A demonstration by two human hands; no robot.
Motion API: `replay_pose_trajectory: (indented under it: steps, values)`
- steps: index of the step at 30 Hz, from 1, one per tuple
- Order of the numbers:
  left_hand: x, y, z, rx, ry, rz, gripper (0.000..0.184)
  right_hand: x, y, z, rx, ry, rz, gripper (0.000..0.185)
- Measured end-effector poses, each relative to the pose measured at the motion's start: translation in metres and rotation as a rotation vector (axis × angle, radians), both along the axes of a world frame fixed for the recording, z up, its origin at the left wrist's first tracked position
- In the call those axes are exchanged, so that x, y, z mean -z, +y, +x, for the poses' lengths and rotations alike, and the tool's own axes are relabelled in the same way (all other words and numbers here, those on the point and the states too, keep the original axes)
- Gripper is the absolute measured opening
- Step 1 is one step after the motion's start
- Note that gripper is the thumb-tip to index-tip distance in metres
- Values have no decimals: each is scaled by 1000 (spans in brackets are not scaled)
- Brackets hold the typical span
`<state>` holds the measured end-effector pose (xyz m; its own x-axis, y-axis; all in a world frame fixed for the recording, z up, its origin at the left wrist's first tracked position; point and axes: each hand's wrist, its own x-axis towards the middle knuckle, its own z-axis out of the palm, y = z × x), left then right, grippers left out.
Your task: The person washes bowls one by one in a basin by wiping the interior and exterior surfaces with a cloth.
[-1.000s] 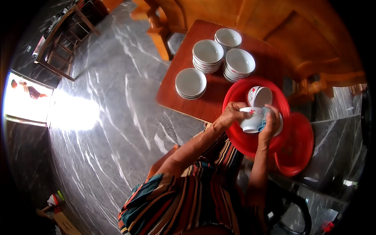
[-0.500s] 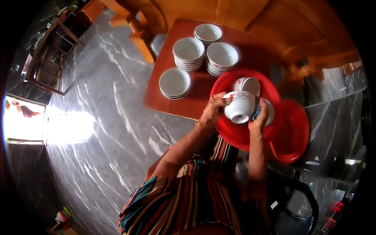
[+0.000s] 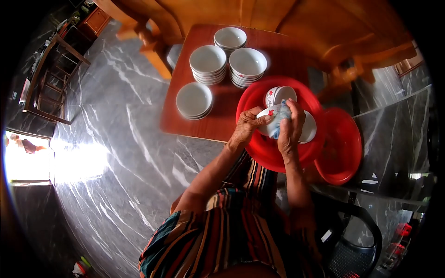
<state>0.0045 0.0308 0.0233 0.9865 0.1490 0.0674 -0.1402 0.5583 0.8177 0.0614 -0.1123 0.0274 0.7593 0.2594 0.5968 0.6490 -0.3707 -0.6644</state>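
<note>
Over the red basin (image 3: 313, 139), my left hand (image 3: 248, 127) grips the near-left rim of a white bowl (image 3: 264, 128) with a red flower on its side. My right hand (image 3: 290, 127) is closed on a blue-and-white cloth (image 3: 280, 121) and presses it against the bowl's outside. Much of the bowl is hidden behind the cloth and fingers. Below it in the basin sit more white flowered bowls (image 3: 285, 94) at the far side and another white bowl (image 3: 308, 127) to the right of my right hand.
Several stacks of white bowls (image 3: 207, 59) stand on the reddish-brown table (image 3: 178, 123) left of the basin. A second red basin (image 3: 345, 153) lies to the right. A carved wooden bench (image 3: 278, 18) is behind the table, and a black chair (image 3: 354, 252) stands at lower right.
The bowl has turned in my hands. My right hand and the cloth have moved from its right side up across its outside. The whole view has shifted slightly.
</note>
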Motion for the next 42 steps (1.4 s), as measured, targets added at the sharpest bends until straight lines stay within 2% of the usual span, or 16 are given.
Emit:
replay_pose_trajectory:
  steps: [1,4,9,11,15,18,25,28,31,33,34,36,40,42]
  values:
    - [-2,0,0,29,6,-56,9,0,1,-1,1,1,0,47]
    - [7,-1,3,79,21,-187,9,-14,8,-6,-55,-225,-187,51]
    - [1,1,1,118,141,-281,9,-18,9,-6,-88,-255,-250,48]
    - [0,-1,-2,-27,-30,28,10,-6,5,-1,-92,-95,-70,45]
    - [12,0,3,9,91,-116,10,-9,1,-1,-105,198,142,45]
    - [20,-1,9,-19,114,-182,12,-1,-4,6,-62,303,170,46]
    - [17,2,8,-65,31,-104,13,-3,-4,7,-71,327,198,43]
    - [17,3,9,-27,114,-250,17,4,-6,11,-69,421,270,42]
    - [9,1,5,-68,14,-335,23,26,-12,19,-84,559,368,40]
    - [13,2,5,-95,-119,-257,26,27,-10,19,-157,720,613,39]
    - [14,3,5,-106,-164,-231,27,26,-10,18,-159,720,613,39]
    - [8,4,4,-49,-80,-223,26,18,-6,14,-99,945,934,38]
    - [16,7,4,128,-76,-224,24,36,-15,25,-7,901,972,36]
    - [16,8,5,194,-33,-220,23,50,-28,36,37,868,908,34]
